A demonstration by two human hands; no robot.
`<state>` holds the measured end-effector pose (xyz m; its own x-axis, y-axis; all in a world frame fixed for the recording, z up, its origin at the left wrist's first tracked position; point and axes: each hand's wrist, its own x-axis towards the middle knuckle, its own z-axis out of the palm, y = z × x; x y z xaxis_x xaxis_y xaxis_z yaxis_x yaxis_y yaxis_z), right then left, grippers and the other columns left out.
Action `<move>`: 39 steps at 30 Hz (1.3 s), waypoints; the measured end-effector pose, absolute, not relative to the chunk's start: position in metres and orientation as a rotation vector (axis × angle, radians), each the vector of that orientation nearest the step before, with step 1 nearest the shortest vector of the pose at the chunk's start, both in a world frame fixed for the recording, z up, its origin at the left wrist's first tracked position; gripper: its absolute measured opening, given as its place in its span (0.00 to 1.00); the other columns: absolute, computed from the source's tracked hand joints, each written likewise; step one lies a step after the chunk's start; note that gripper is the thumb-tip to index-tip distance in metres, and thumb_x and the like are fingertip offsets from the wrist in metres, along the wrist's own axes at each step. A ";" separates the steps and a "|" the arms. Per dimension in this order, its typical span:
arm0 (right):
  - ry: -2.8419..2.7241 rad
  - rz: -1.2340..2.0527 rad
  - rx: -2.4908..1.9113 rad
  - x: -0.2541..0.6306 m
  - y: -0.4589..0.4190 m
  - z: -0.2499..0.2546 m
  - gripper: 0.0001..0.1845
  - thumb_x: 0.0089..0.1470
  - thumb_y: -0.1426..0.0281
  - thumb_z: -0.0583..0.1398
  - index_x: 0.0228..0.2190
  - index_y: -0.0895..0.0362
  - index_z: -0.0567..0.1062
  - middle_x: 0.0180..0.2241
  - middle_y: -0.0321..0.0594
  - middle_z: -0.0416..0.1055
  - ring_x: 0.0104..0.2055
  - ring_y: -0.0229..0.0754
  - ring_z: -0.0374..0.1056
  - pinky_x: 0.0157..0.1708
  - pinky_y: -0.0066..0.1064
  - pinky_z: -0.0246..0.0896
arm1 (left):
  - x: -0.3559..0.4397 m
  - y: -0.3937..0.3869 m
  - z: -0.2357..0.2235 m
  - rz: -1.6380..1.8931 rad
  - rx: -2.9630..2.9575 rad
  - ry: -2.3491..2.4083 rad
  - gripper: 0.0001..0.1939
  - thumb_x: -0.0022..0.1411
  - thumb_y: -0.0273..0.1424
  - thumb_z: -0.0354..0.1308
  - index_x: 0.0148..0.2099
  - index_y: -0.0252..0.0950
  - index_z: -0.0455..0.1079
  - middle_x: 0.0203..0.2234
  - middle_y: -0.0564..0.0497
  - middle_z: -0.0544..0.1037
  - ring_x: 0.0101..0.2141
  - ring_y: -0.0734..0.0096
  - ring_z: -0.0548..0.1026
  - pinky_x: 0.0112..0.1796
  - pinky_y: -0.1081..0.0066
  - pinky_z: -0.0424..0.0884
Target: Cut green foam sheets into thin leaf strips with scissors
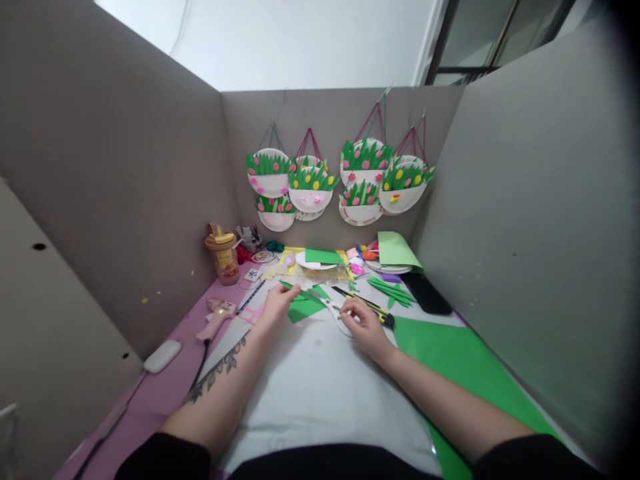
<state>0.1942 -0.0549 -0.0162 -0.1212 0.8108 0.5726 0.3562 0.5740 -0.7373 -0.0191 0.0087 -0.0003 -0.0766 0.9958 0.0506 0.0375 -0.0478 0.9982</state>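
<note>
green paper (306, 309): at the left grip (283, 301), pinched between thumb and fingers, likely held out to meet the blades.
white-handled scissors (328, 303): in the right grip (361, 325), fingers curled at the handles, blades aimed towards the left grip.
utility knife (387, 319): just beyond the right grip, could hamper it.
leaf strips (393, 291): farther past the knife, seemingly bunched aside.
pink glue gun (218, 322): left of the left grip, on the desk (150, 400).

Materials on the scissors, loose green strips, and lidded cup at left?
Scissors: greyish blades suggest metal; smooth white handles look like plastic.
Loose green strips: probably paper or thin card; matte, flat, evenly coloured.
Lidded cup: perhaps plastic, given its moulded-looking yellow lid and smooth brownish body; too small to be sure.
</note>
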 end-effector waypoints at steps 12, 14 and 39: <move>-1.890 0.613 -0.964 0.184 -0.058 -0.012 0.07 0.52 0.69 0.57 0.24 0.55 0.71 0.34 0.40 0.65 0.38 0.41 0.63 0.41 0.33 0.58 | 0.008 -0.019 -0.002 1.062 1.162 0.904 0.20 0.39 0.41 0.66 0.19 0.34 0.60 0.11 0.59 0.59 0.15 0.83 0.54 0.19 0.76 0.46; -1.884 0.641 -0.962 0.183 -0.057 -0.011 0.07 0.52 0.69 0.57 0.23 0.55 0.70 0.33 0.40 0.64 0.38 0.41 0.62 0.41 0.32 0.58 | 0.004 -0.014 0.000 1.083 1.033 0.887 0.20 0.37 0.39 0.67 0.19 0.35 0.59 0.11 0.59 0.59 0.15 0.83 0.54 0.18 0.76 0.45; -1.831 0.575 -0.921 0.193 -0.055 -0.013 0.07 0.52 0.70 0.56 0.23 0.55 0.69 0.31 0.40 0.66 0.36 0.41 0.64 0.39 0.34 0.59 | -0.001 -0.005 -0.007 1.141 1.012 1.060 0.19 0.40 0.42 0.67 0.24 0.33 0.64 0.16 0.58 0.62 0.18 0.82 0.56 0.19 0.76 0.47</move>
<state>0.1931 -0.0551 -0.0130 -0.2434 0.7983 0.5508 0.3406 0.6021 -0.7221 -0.0013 -0.0052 -0.0066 0.0982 0.9881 -0.1181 -0.1901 0.1351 0.9724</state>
